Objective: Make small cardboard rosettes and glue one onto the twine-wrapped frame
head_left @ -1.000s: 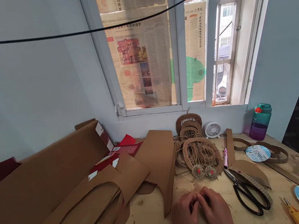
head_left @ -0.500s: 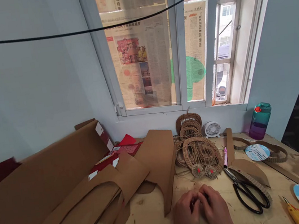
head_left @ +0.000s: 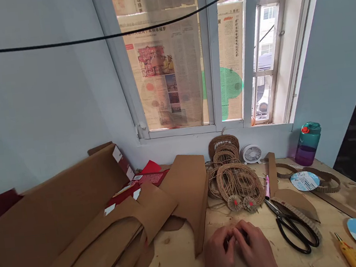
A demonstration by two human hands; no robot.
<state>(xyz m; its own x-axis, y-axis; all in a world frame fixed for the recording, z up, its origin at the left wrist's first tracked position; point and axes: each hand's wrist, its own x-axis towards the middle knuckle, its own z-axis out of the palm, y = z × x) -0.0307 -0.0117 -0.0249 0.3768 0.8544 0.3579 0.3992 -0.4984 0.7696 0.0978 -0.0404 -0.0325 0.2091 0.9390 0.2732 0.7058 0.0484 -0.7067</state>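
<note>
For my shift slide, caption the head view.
Left hand and right hand close together, between cardboard and scissors, brown coils beyond.

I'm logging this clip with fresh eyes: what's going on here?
A person's bare left hand and bare right hand are held together over a pale wooden tabletop; whether they pinch anything small is hidden. Beyond them lie brown twine-like rings with two round red-centred rosettes at the near edge. Cut brown cardboard sheets lie to the left; black-handled metal scissors lie untouched to the right.

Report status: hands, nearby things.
Left hand and right hand close together, any contents hidden. Brown oval cord loops ahead. Black-handled metal scissors right, brown cardboard sheet left.
</note>
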